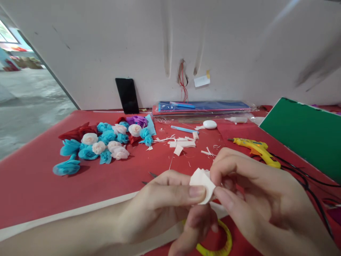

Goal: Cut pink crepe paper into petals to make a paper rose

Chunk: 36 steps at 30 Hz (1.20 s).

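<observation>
Between my two hands is a small white paper flower (200, 181) with layered, curved petals. My left hand (170, 197) pinches it from the left, its thumb pressed flat on the front petal. From the right, the thumb and forefinger of my right hand (255, 192) close on the petal's edge. Below the hands lies a yellow ring (227, 240), partly hidden by my fingers; it looks like a scissor handle, and dark blade tips (152, 175) show behind my left hand. Several white paper pieces (182, 143) and thin scraps lie just beyond.
A pile of blue, white, red and purple paper flowers (108, 137) sits on the red table (34, 177) at left. A yellow glue gun (253, 147) with a black cable lies right, near a green board (306, 135). A phone (127, 95) leans against the back wall beside wrapped paper sheets (207, 106).
</observation>
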Motion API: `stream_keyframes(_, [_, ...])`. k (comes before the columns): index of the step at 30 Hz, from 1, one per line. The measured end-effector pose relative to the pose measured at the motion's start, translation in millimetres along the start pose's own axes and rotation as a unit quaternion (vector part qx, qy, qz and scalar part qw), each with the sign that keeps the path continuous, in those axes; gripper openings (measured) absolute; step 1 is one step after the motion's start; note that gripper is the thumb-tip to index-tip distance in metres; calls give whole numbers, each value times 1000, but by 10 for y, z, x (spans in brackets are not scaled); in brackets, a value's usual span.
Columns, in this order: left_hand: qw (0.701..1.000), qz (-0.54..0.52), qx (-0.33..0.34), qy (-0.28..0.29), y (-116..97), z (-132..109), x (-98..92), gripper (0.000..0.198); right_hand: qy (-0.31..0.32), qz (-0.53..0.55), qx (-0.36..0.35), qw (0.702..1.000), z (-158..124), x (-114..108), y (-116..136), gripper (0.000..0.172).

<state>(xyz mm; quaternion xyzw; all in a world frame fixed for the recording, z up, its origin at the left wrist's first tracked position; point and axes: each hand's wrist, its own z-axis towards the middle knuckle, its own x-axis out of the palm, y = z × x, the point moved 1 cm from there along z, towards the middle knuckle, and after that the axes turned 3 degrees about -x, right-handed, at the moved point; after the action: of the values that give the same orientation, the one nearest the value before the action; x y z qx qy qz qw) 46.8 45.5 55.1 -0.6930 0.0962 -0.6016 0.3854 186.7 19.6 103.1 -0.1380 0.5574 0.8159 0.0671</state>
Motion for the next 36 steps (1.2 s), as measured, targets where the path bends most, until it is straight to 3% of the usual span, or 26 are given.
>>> stream_keyframes(4, [1000,5,-3,4,5,3,10,31,7,17,-21,1000,-5,-6,-27,14])
stream_keyframes(8, [1000,8,1,13,14,0,18,33,17,5,37,999,1,-23,25,16])
stream_keyframes(20, [998,-22,35,48,21,35,34,32,23,-7,64,998,2,-11,80,17])
stream_keyframes(36, [999,1,33,30,29,23,35,33,33,-13,102,994,-6,1,61,11])
